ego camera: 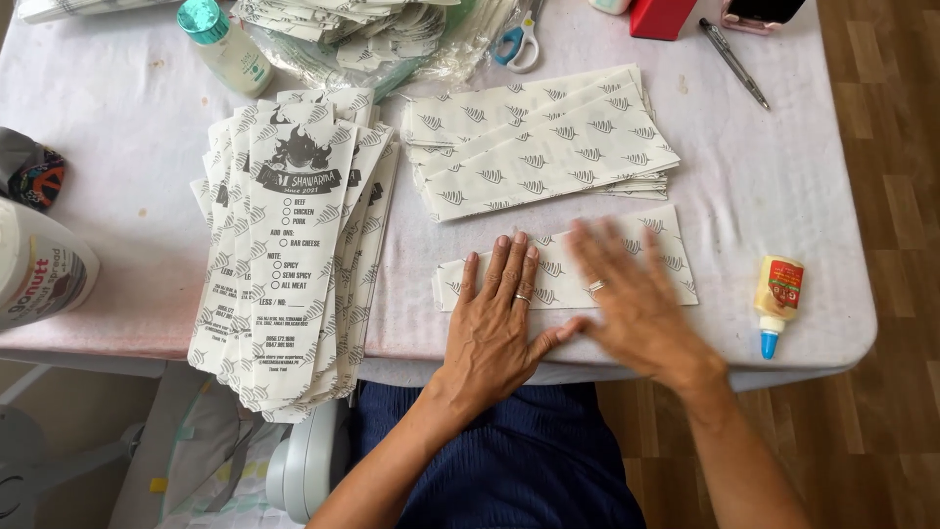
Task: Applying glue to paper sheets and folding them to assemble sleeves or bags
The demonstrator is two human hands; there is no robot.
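Note:
A long white paper sleeve [666, 245] with a grey leaf pattern lies flat near the table's front edge. My left hand [499, 313] presses down on its left half, fingers spread and flat, a ring on one finger. My right hand [632, 294] lies flat on the sleeve's middle and right part, blurred by motion, also wearing a ring. Neither hand grips anything. Just behind lies a stack of similar leaf-patterned sleeves [543, 142]. To the left, a fanned pile of printed sleeves [294, 245] hangs over the table's front edge.
A small glue bottle with a blue tip [776, 299] lies at the right. Scissors [516, 41], a pen [732, 61], a red box [658, 16] and a teal-capped bottle [225, 44] sit at the back. A white jar [39, 269] lies at the left edge.

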